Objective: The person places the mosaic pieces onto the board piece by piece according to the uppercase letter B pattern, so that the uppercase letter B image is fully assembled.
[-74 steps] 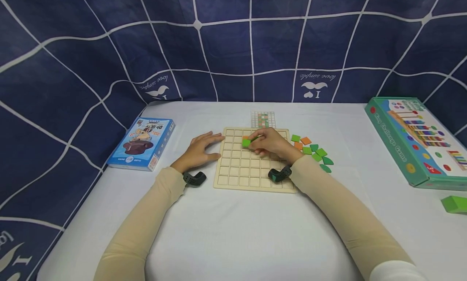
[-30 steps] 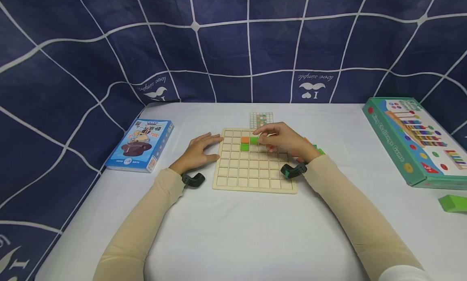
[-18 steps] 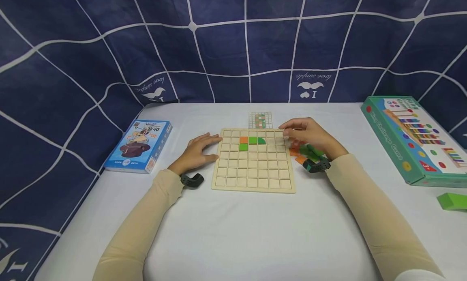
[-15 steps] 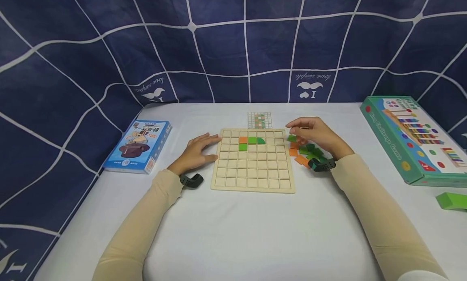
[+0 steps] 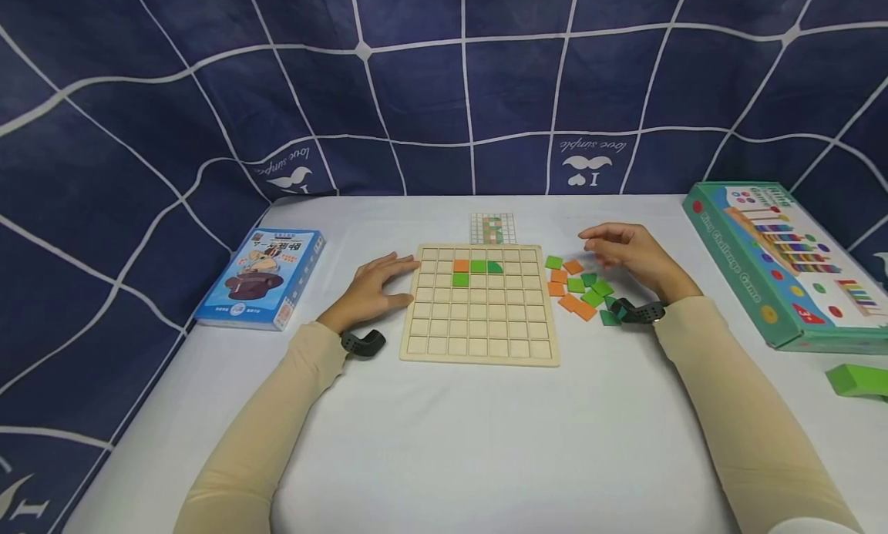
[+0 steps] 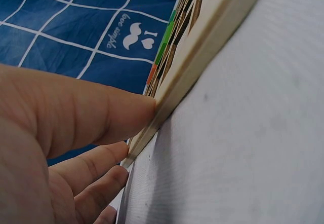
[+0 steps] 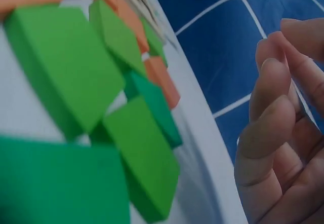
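A wooden grid board (image 5: 479,326) lies mid-table. In one of its upper rows sit an orange square tile (image 5: 461,266), a light green square tile (image 5: 478,267) and a dark green quarter-round tile (image 5: 495,267). Below the orange one is another light green tile (image 5: 461,280). My left hand (image 5: 371,291) rests at the board's left edge, fingers extended; its thumb (image 6: 126,115) touches the board's side in the left wrist view. My right hand (image 5: 631,256) hovers right of the loose tiles (image 5: 576,286), fingers loosely bent, holding nothing.
A small printed pattern card (image 5: 492,228) lies behind the board. To the left is a blue game box (image 5: 260,280), to the right a green game box (image 5: 791,272). A green block (image 5: 856,380) sits at the right edge. A blue curtain (image 5: 444,95) hangs behind.
My right hand has set the second green square and then the quarter-round tile on the board, let go and drawn back right past the loose tiles. My left hand has stayed put.
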Available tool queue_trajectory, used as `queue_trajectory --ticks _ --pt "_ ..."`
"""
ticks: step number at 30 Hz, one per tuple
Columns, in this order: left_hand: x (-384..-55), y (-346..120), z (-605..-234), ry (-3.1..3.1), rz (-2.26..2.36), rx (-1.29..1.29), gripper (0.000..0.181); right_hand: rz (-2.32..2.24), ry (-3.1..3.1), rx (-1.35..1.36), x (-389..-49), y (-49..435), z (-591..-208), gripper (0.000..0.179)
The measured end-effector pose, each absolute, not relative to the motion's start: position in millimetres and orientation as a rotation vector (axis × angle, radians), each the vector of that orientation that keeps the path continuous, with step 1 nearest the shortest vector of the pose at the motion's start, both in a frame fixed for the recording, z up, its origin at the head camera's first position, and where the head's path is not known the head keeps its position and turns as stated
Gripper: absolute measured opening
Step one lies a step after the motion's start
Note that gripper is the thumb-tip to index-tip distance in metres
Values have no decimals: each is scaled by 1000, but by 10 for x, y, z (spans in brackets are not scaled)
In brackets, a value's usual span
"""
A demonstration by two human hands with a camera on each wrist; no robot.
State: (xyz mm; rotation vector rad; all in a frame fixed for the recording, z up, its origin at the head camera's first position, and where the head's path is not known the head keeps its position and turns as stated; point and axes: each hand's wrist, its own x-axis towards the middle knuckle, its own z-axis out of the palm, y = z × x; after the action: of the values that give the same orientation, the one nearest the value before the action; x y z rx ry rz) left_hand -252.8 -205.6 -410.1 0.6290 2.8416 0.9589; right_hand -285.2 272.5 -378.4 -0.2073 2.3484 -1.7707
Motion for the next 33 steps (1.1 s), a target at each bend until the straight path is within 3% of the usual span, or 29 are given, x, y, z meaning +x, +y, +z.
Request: queue_trajectory --ticks 5,14,33 --pt "-2526 -2057 -4099 2849 952 626 67 -1707 2362 -185 -2887 2783 -3842 17" --pt "-2540 -2070 -4114 2855 947 642 67 -1469 2450 -235 -2936 2797 -3924 48" --pt "-2547 -2064 -4112 2848 949 634 67 -1192 2594 -381 -2918 2686 -3886 40"
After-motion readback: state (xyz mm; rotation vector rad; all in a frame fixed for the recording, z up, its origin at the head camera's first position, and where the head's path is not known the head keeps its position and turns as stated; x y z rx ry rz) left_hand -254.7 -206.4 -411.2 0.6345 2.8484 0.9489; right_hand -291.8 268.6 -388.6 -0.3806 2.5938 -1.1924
